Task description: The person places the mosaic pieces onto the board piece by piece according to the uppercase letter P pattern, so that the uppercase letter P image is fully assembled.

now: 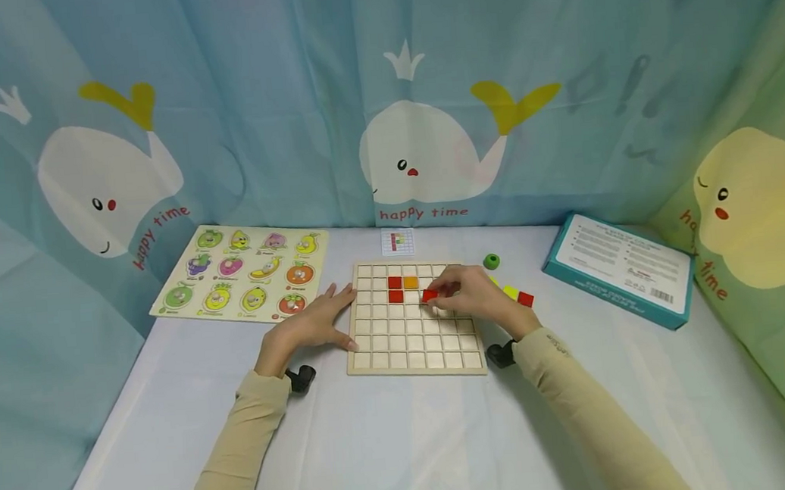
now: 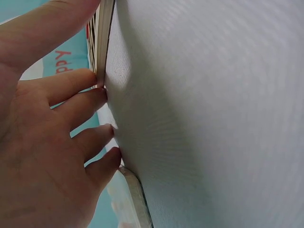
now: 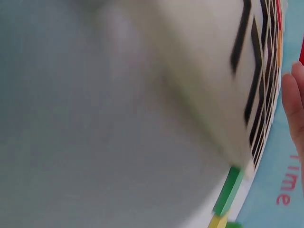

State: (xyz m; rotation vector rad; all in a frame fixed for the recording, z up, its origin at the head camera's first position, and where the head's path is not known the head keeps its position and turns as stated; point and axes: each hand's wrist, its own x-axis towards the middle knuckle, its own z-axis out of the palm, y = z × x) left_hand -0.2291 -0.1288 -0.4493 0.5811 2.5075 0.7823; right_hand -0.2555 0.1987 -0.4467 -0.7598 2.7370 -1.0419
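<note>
The left hand (image 2: 47,142) lies flat on the white tabletop (image 2: 213,118), straight fingertips (image 2: 97,78) touching the wooden board's (image 2: 105,38) edge (seen side-on).

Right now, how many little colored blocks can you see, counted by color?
Red blocks: 4, two on the wooden grid board at and, one pinched by the right hand at, one loose on the table at
Orange block: 1
Yellow block: 1
Total: 6, though the hand may hide more.
</note>
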